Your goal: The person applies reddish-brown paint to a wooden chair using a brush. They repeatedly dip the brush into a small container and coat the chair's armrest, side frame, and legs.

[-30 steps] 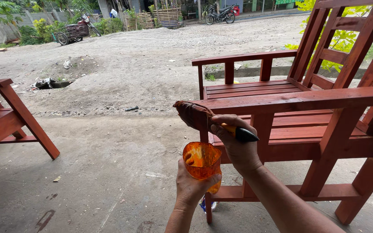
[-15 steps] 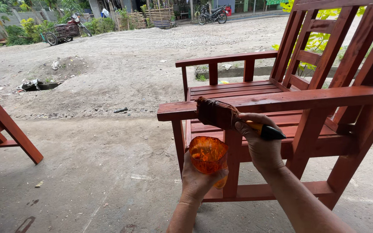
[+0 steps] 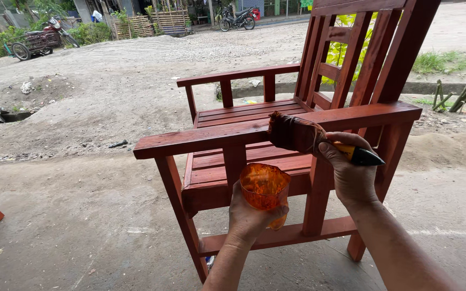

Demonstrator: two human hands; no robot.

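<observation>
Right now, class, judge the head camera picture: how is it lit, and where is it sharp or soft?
Head view: even, soft daylight with only faint shadows under the red wooden chair; no glare. The right hand with the paintbrush and the left hand with the orange cup are sharp; the far motorbike is small and softer.

Both hands raised and closed in front of the body.
Left hand (image 3: 254, 215) cupped upward, fingers (image 3: 280, 207) curled; right hand (image 3: 349, 172) fisted, forearm angling down-right.
</observation>
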